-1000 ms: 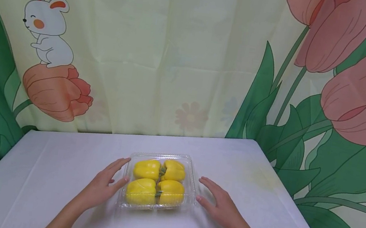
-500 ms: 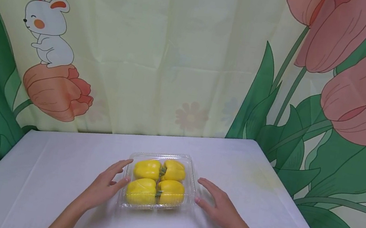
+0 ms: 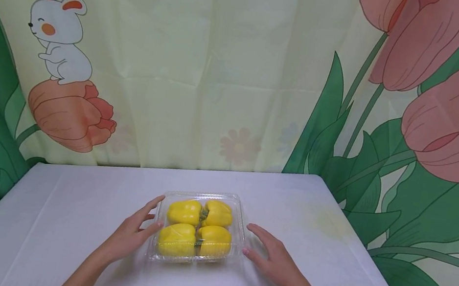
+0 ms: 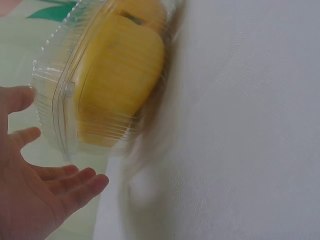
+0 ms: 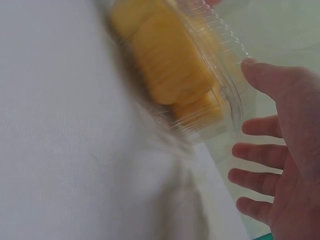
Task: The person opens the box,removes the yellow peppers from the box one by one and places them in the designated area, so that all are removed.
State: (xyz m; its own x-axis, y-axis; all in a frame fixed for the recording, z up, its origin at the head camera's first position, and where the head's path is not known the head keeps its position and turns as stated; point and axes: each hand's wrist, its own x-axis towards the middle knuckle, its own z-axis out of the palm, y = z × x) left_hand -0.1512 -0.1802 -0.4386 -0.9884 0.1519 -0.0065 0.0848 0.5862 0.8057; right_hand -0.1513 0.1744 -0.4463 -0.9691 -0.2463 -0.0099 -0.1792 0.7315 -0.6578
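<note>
Clear box (image 3: pixel 241 221) of yellow peppers (image 3: pixel 177 240), on white table (image 3: pixel 88 225)

Head: right hand (image 3: pixel 276 261) slightly closer to the box than a second ago; seemingly no hold yet. Box unmoved, mid-table, between both hands.

Left wrist: left hand (image 4: pixel 30 195) wide, box's left side; contact uncertain.

Right wrist: fingers spread wide, box's right side; contact uncertain.

I see a clear, rectangular, thin plastic clamshell box (image 3: pixel 240 224), glossy with finely ribbed walls; its plump yellow bell peppers (image 3: pixel 180 240) look smooth and shiny. To me the white tablecloth (image 3: pixel 90 211) looks matt and woven, the pale tulip-printed curtain (image 3: pixel 171 55) creased fabric.
</note>
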